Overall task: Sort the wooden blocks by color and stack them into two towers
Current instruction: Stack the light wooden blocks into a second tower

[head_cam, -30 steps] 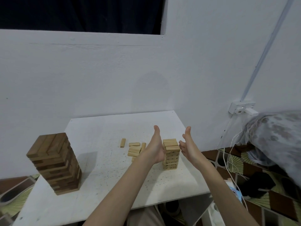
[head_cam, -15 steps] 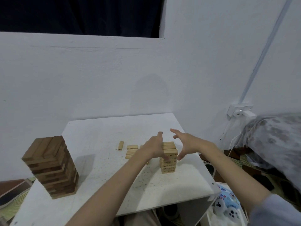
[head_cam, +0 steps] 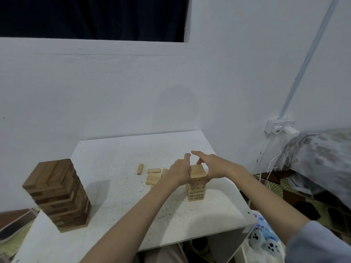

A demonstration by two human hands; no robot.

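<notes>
Both hands have been closed in on the light tower [head_cam: 196, 184] on the table [head_cam: 117, 186].
Its top is gripped by the left hand [head_cam: 179, 172] and right hand [head_cam: 212, 168]; loose blocks [head_cam: 152, 177] lie just left, the dark tower [head_cam: 58, 194] far left.

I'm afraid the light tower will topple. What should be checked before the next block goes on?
1. Light tower upright: ok.
2. Top layer squared with the layers below: cannot tell, the hands hide its sides.
3. Left hand and right hand steadying the top: ok.
4. Loose light blocks left to stack: ok.
5. Dark tower away from the hands: ok.
</notes>
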